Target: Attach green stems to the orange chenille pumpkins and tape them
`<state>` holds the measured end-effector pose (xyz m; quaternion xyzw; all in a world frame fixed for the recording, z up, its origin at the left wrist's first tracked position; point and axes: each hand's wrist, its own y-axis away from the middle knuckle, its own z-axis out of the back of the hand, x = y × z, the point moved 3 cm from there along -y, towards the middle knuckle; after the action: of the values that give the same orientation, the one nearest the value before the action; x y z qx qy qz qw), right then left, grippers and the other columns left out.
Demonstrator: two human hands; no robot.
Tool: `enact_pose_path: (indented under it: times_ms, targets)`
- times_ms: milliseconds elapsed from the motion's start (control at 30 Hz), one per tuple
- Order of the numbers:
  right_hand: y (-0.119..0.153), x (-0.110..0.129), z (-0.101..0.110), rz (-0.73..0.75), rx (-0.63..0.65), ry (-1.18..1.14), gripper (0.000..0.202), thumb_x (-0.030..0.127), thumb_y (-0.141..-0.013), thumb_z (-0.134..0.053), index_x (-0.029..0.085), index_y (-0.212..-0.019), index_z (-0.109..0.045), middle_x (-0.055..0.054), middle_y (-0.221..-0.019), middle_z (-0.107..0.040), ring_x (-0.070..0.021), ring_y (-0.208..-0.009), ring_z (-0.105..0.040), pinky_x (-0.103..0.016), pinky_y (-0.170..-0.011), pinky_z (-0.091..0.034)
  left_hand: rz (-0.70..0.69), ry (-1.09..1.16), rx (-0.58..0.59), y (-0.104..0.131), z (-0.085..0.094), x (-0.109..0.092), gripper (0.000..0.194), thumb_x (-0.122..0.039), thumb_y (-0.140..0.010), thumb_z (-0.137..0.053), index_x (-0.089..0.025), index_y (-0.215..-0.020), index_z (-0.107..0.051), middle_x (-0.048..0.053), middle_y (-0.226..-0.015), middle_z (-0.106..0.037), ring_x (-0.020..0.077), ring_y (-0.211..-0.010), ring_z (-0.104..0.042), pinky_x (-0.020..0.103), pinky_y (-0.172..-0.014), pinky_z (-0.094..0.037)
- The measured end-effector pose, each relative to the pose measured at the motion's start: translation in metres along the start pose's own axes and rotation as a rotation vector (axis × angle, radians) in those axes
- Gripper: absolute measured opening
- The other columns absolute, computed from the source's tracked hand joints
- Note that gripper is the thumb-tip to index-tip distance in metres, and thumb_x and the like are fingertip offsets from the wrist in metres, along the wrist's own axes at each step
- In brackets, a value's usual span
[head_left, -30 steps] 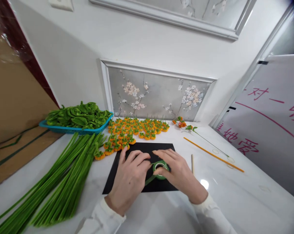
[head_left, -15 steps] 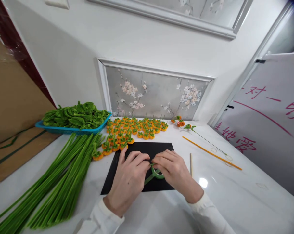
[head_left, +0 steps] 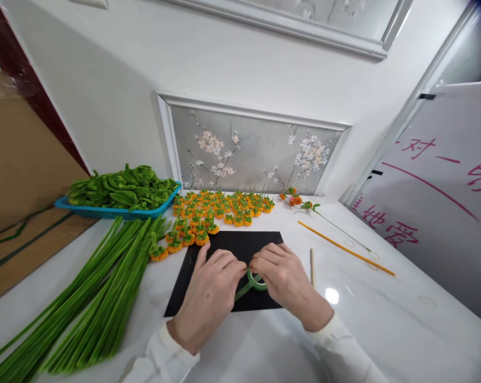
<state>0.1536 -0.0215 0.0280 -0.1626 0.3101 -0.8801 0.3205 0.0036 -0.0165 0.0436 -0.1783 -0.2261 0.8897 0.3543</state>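
Note:
Both my hands meet over a black mat (head_left: 240,240), fingertips almost touching. My left hand (head_left: 210,290) is closed in a pinch, its thumb hidden from this view. My right hand (head_left: 282,274) is pinched too, facing it. A trace of green shows between the fingertips, but what they hold is mostly hidden. Just below them lies a roll of green tape (head_left: 257,284), partly covered by my right hand. A flat green strip (head_left: 244,290) runs from the roll down toward my left palm.
Orange flower heads with green stems (head_left: 224,207) crowd the table behind the mat. At left are long green fuzzy stems (head_left: 100,298) and a blue tray (head_left: 104,211) of green leaves. A wooden stick (head_left: 312,266), an orange stem (head_left: 344,247) and a finished flower stalk (head_left: 339,229) lie at right.
The two hands' fingertips have drawn slightly closer together, and less green shows between them. The tape roll stays in nearly the same place.

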Motion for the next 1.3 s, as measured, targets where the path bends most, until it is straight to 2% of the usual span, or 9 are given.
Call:
enact_pose_path:
  times_ms: [133, 367, 500, 633, 800, 1000, 1167, 1233, 1300]
  targets:
    - [-0.001, 0.001, 0.001, 0.046, 0.012, -0.012, 0.024, 0.006, -0.091, -0.043, 0.018, -0.081, -0.061, -0.004, -0.085, -0.068, -0.0169, -0.080, -0.054, -0.032, -0.065, -0.035, -0.010, 0.046, 0.074, 0.000, -0.002, 0.003, 0.026, -0.010, -0.089, -0.041, -0.021, -0.080, -0.063, 0.001, -0.081, -0.065, 0.0183, -0.081, -0.059, 0.047, -0.099, -0.029]
    - [-0.001, 0.002, 0.005, 0.076, -0.026, -0.110, 0.025, 0.012, -0.095, -0.043, 0.018, -0.083, -0.064, -0.003, -0.087, -0.069, -0.0159, -0.083, -0.055, -0.031, -0.070, -0.039, 0.049, 0.180, 0.231, 0.000, -0.003, 0.008, 0.028, -0.006, -0.088, -0.036, -0.020, -0.075, -0.056, -0.002, -0.077, -0.061, 0.0166, -0.079, -0.057, 0.042, -0.094, -0.034]
    - [0.001, -0.004, 0.004, -0.041, -0.040, -0.281, 0.019, 0.020, -0.094, -0.048, 0.020, -0.085, -0.065, -0.004, -0.087, -0.068, -0.0166, -0.084, -0.056, -0.032, -0.075, -0.044, 0.108, 0.318, 0.211, -0.001, -0.001, 0.008, 0.028, -0.011, -0.090, -0.036, -0.020, -0.071, -0.054, -0.001, -0.074, -0.061, 0.0164, -0.076, -0.056, 0.032, -0.078, -0.043]
    - [0.003, -0.013, 0.003, -0.264, -0.028, -0.492, 0.019, 0.023, -0.095, -0.043, 0.021, -0.103, -0.061, -0.003, -0.087, -0.066, -0.0154, -0.082, -0.059, -0.027, -0.073, -0.047, 0.217, 0.477, 0.186, -0.002, 0.000, 0.010, 0.027, -0.019, -0.091, -0.039, -0.020, -0.072, -0.058, 0.000, -0.071, -0.060, 0.0158, -0.070, -0.057, 0.027, -0.064, -0.043]
    - [0.001, -0.008, 0.001, -0.351, 0.041, -0.470, 0.025, 0.022, -0.097, -0.034, 0.020, -0.086, -0.056, -0.001, -0.081, -0.061, -0.0138, -0.075, -0.057, -0.024, -0.066, -0.042, 0.287, 0.576, 0.212, -0.003, -0.002, 0.011, 0.028, -0.023, -0.090, -0.039, -0.018, -0.071, -0.060, 0.001, -0.070, -0.059, 0.0154, -0.068, -0.056, 0.026, -0.061, -0.041]
    - [-0.002, 0.002, -0.002, -0.229, 0.095, -0.448, 0.021, 0.019, -0.095, -0.041, 0.020, -0.078, -0.052, 0.001, -0.075, -0.057, -0.0118, -0.069, -0.053, -0.023, -0.066, -0.037, 0.329, 0.723, 0.286, -0.001, -0.008, 0.008, 0.032, -0.026, -0.090, -0.038, -0.018, -0.062, -0.052, -0.003, -0.060, -0.052, 0.0120, -0.058, -0.048, 0.023, -0.054, -0.036]
    - [0.002, 0.000, -0.006, -0.228, 0.087, -0.346, 0.028, 0.025, -0.096, -0.039, 0.019, -0.070, -0.048, 0.002, -0.064, -0.052, -0.0121, -0.059, -0.049, -0.024, -0.059, -0.032, 0.306, 0.671, 0.227, -0.002, -0.009, 0.006, 0.011, -0.026, -0.083, -0.052, -0.019, -0.079, -0.059, -0.002, -0.071, -0.058, 0.0139, -0.067, -0.052, 0.023, -0.061, -0.039]
    - [0.002, 0.000, -0.007, -0.217, 0.095, -0.318, 0.028, 0.025, -0.096, -0.040, 0.019, -0.070, -0.048, 0.002, -0.063, -0.053, -0.0124, -0.060, -0.050, -0.025, -0.061, -0.032, 0.292, 0.580, 0.223, -0.002, -0.008, 0.007, 0.013, -0.025, -0.082, -0.053, -0.020, -0.073, -0.059, -0.003, -0.068, -0.058, 0.0148, -0.069, -0.053, 0.027, -0.071, -0.041]
    - [0.001, 0.001, -0.006, -0.191, 0.095, -0.302, 0.027, 0.024, -0.096, -0.041, 0.019, -0.071, -0.050, 0.002, -0.066, -0.056, -0.0130, -0.063, -0.052, -0.025, -0.065, -0.033, 0.273, 0.521, 0.248, -0.003, -0.008, 0.009, 0.019, -0.025, -0.084, -0.050, -0.020, -0.068, -0.057, -0.004, -0.065, -0.057, 0.0138, -0.066, -0.053, 0.034, -0.088, -0.037]
